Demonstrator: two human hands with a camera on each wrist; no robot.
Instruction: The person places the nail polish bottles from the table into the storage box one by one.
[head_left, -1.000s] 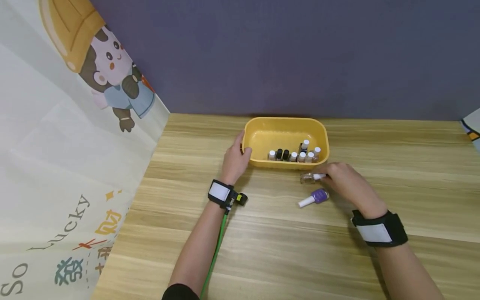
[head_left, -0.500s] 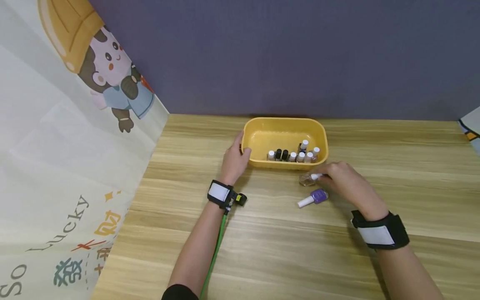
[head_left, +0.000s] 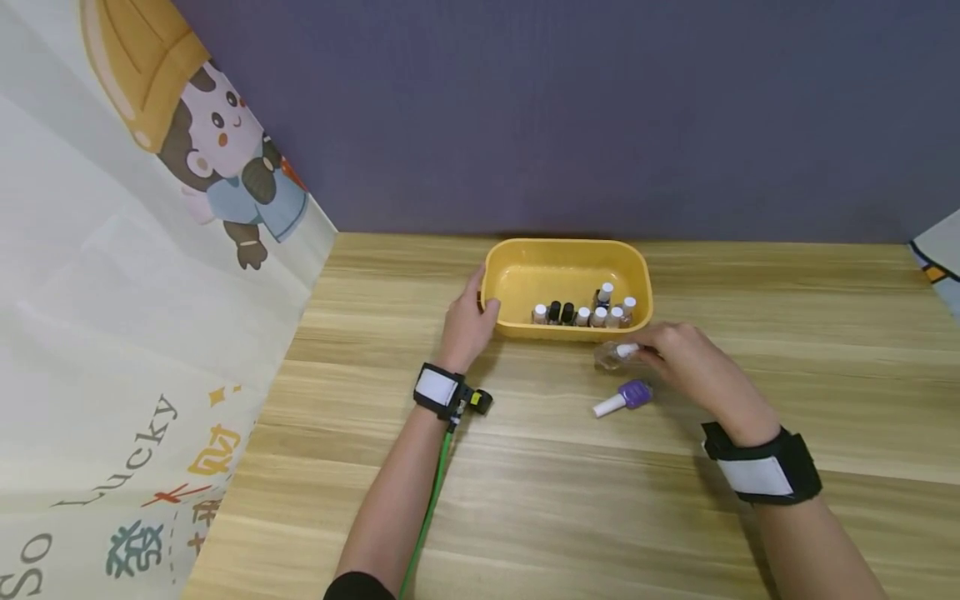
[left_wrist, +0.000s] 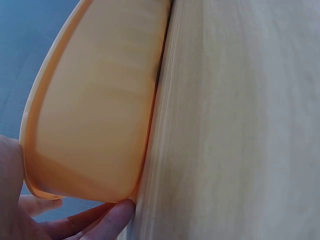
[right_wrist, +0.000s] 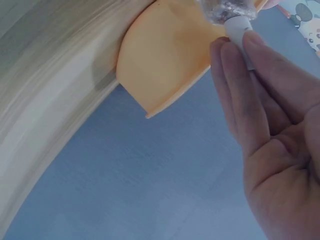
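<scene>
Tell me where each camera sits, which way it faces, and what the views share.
Head: worn high, facing forward and down at the yellow tub on the table; shows both forearms, left hand, right hand.
Left wrist: low by the table, facing the tub's outer wall; shows fingertips.
Right wrist: facing along the palm; shows fingers pinching the clear bottle.
All three share the tub.

This looks like a small staged recording booth rather than a lived-in room. A plain wood-grain surface [head_left: 570, 500] is closed off at the far side by a bare purple-grey backdrop [head_left: 570, 108]. A cartoon-printed cloth [head_left: 135, 275] hangs on the left, and a strip of similar cloth [head_left: 937, 254] shows at the far right.
</scene>
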